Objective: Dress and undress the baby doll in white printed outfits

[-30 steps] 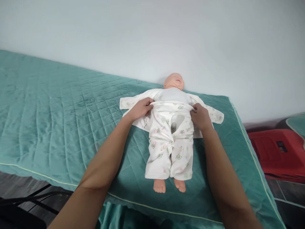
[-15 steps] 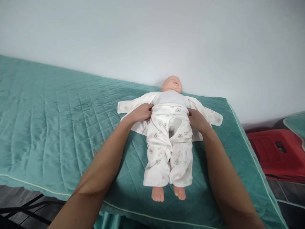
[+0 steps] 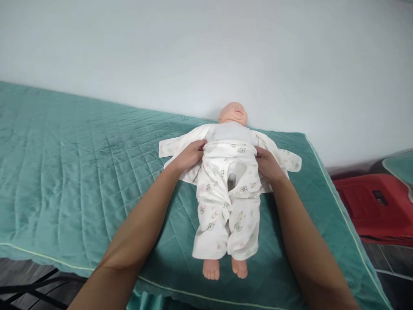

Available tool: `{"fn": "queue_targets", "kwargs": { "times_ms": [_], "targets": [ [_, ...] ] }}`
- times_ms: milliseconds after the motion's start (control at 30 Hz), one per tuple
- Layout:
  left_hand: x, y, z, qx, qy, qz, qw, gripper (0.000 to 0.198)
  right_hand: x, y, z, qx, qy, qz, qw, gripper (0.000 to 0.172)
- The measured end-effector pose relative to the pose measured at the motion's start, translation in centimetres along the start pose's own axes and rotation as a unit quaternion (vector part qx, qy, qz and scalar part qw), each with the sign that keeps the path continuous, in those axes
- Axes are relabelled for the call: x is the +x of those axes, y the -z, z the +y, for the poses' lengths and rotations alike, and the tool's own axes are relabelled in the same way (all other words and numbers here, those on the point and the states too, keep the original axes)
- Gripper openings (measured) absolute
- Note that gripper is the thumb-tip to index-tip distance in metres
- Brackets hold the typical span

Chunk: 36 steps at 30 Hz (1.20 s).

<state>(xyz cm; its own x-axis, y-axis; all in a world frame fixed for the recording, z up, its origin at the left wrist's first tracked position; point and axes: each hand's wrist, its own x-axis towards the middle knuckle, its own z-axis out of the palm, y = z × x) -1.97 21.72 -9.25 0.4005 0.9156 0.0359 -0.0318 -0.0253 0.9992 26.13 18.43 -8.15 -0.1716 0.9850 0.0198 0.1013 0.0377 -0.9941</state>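
A baby doll (image 3: 232, 113) lies on its back with its head toward the wall and its bare feet toward me. White printed baby trousers (image 3: 213, 198), with an opening at the crotch, cover its legs up to the belly. Beneath the doll a white baby jacket (image 3: 185, 137) lies spread open, sleeves out to both sides. My left hand (image 3: 190, 155) is closed on the trousers' waistband at the doll's left-hand side in view. On the opposite side my right hand (image 3: 268, 164) pinches the same waistband. Both sets of fingertips are partly hidden by cloth.
A green quilted cover (image 3: 80, 185) spreads under the doll and far to the left. Behind it rises a pale wall (image 3: 161, 51). A red case-like object (image 3: 374, 206) stands off the right edge, and dark metal legs (image 3: 35, 286) show at lower left.
The doll's legs and feet have shifted slightly toward me and to the left. Both hands keep their hold at the waistband, almost unmoved.
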Motion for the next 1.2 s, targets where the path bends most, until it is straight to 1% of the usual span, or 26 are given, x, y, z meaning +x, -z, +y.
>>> {"fn": "queue_targets", "kwargs": {
  "times_ms": [133, 267, 333, 433, 500, 567, 633, 667, 733, 767, 800, 867, 900, 967, 1067, 1100, 1167, 1200],
  "targets": [
    [0.2, 0.0, -0.7, -0.052, -0.003, -0.005, 0.999, 0.021, 0.0, -0.4, 0.0, 0.034, -0.001, 0.014, 0.999, 0.013],
    [0.1, -0.1, -0.5, -0.044, 0.011, -0.013, 0.999, 0.023, -0.1, -0.6, 0.0, 0.031, -0.002, 0.019, 0.999, 0.016],
    [-0.1, -0.2, 0.0, -0.002, 0.001, -0.005, 1.0, 0.024, -0.1, -0.5, 0.1, 0.01, 0.0, 0.016, 1.0, 0.019],
    [-0.3, -0.4, 0.8, 0.119, -0.032, 0.018, 0.992, 0.021, 0.1, 0.0, 0.4, -0.06, 0.022, 0.018, 0.998, 0.024],
    [-0.2, -0.5, 0.9, 0.195, -0.043, 0.049, 0.979, 0.021, 0.2, 0.5, 0.5, -0.15, 0.025, 0.021, 0.988, 0.025],
    [-0.1, -0.4, 0.6, 0.239, -0.039, 0.098, 0.965, 0.023, 0.2, 1.0, 0.3, -0.253, 0.017, 0.034, 0.967, 0.025],
    [0.0, -0.3, 0.1, 0.256, -0.036, 0.139, 0.956, 0.024, 0.1, 1.1, -0.3, -0.328, 0.02, 0.073, 0.942, 0.026],
    [0.1, -0.3, -0.1, 0.259, -0.038, 0.152, 0.953, 0.025, -0.1, 0.9, -0.6, -0.346, 0.034, 0.1, 0.932, 0.025],
    [0.1, -0.4, -0.2, 0.267, -0.061, 0.175, 0.946, 0.024, -0.3, 0.3, -1.4, -0.338, 0.08, 0.159, 0.924, 0.021],
    [0.0, -0.6, -0.1, 0.274, -0.084, 0.193, 0.938, 0.023, -0.5, -0.2, -1.7, -0.319, 0.107, 0.183, 0.924, 0.018],
    [0.0, -0.7, 0.2, 0.282, -0.115, 0.21, 0.929, 0.021, -0.6, -0.7, -2.0, -0.296, 0.133, 0.197, 0.925, 0.016],
    [-0.2, -1.2, 0.9, 0.294, -0.185, 0.227, 0.91, 0.017, -0.6, -1.6, -2.3, -0.257, 0.178, 0.194, 0.93, 0.014],
    [-0.2, -1.4, 1.2, 0.297, -0.215, 0.222, 0.904, 0.017, -0.5, -2.0, -2.4, -0.246, 0.192, 0.18, 0.933, 0.013],
    [-0.3, -1.8, 1.9, 0.292, -0.247, 0.184, 0.906, 0.018, -0.2, -2.5, -2.2, -0.231, 0.209, 0.158, 0.937, 0.01],
    [-0.2, -1.8, 2.3, 0.287, -0.249, 0.106, 0.919, 0.018, 0.4, -2.7, -1.9, -0.209, 0.243, 0.156, 0.934, 0.006],
    [-0.2, -1.6, 2.4, 0.29, -0.246, 0.083, 0.921, 0.017, 0.6, -2.6, -1.8, -0.201, 0.253, 0.147, 0.935, 0.005],
    [-0.2, -1.3, 2.6, 0.298, -0.237, 0.041, 0.924, 0.015, 1.0, -2.4, -1.7, -0.184, 0.256, 0.109, 0.943, 0.008],
    [-0.2, -1.2, 2.7, 0.299, -0.23, 0.023, 0.926, 0.015, 1.3, -2.2, -1.7, -0.18, 0.246, 0.083, 0.949, 0.011]
  ]
}}
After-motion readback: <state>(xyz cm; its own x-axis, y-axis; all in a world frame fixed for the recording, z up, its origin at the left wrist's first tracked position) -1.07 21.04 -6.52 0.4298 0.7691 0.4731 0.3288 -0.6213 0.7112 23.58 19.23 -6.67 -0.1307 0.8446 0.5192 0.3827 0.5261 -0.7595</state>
